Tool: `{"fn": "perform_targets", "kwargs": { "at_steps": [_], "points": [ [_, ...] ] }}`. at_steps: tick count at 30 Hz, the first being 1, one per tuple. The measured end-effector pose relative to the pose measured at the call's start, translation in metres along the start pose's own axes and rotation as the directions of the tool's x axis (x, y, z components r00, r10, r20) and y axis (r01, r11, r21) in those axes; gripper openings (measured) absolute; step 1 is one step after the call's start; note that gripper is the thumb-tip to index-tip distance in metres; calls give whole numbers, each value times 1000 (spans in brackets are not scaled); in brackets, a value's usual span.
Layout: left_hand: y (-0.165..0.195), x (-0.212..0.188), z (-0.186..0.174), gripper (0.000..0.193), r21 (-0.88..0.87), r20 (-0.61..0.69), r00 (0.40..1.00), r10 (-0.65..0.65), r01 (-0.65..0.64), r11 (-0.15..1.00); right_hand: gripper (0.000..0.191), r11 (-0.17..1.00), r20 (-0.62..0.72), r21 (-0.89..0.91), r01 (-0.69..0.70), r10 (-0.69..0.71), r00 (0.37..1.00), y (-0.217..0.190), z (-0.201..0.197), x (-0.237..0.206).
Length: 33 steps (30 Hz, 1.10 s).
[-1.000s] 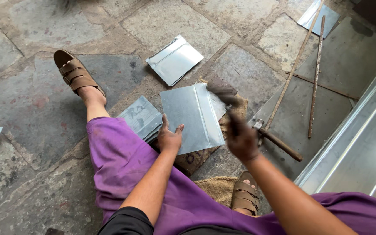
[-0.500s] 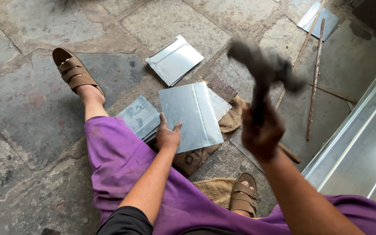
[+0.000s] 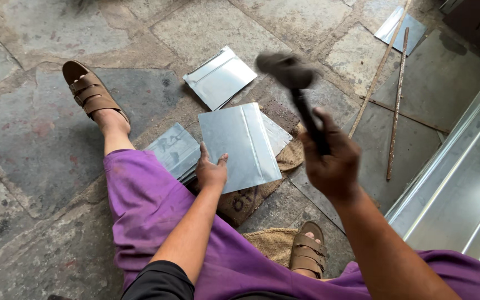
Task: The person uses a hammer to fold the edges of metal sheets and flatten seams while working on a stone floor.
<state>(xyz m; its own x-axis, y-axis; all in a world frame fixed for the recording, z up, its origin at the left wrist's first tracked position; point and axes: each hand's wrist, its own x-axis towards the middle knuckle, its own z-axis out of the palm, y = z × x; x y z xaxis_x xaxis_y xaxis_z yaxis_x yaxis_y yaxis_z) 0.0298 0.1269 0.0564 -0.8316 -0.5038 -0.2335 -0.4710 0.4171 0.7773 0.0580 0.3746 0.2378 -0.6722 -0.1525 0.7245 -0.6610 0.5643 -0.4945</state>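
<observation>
I sit on a stone floor in purple trousers and brown sandals. My left hand [image 3: 211, 171] presses on the near left edge of a folded sheet of grey metal [image 3: 240, 145] that lies on burlap sacking [image 3: 291, 157]. My right hand [image 3: 333, 161] grips the dark handle of a hammer [image 3: 295, 83], raised above the sheet with its blurred head up and to the left. More metal sheets [image 3: 174, 149] lie stacked under and beside the top one.
Another bent metal sheet [image 3: 219, 76] lies farther off on the floor, and one more [image 3: 400, 29] at the top right. Two long thin rods [image 3: 396, 105] lie to the right. A large metal trough [image 3: 462, 172] runs along the right edge.
My right hand has lifted the hammer off the sheet and swung it upward and to the left. My left hand has stayed on the sheet's edge.
</observation>
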Motion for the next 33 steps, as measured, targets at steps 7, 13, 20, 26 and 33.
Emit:
{"fn": "perform_targets", "kwargs": {
  "at_steps": [7,13,20,26,33],
  "points": [
    [6,4,1,95,43,-19,1000,26,-25,999,29,985,98,86,-151,142,985,26,44,-72],
    [6,5,-1,93,30,-35,996,77,-76,997,43,754,377,-269,-600,655,655,19,39,-51],
    [8,14,4,94,24,-45,998,40,-39,999,30,996,-49,76,-55,59,997,-5,1,-7],
    [15,18,-1,96,42,-63,995,71,-69,997,27,992,260,-41,-119,126,957,19,46,-75],
    [22,19,-2,94,-10,-104,994,20,-21,1000,33,814,236,-148,-562,580,780,20,25,-37]
  ]
}}
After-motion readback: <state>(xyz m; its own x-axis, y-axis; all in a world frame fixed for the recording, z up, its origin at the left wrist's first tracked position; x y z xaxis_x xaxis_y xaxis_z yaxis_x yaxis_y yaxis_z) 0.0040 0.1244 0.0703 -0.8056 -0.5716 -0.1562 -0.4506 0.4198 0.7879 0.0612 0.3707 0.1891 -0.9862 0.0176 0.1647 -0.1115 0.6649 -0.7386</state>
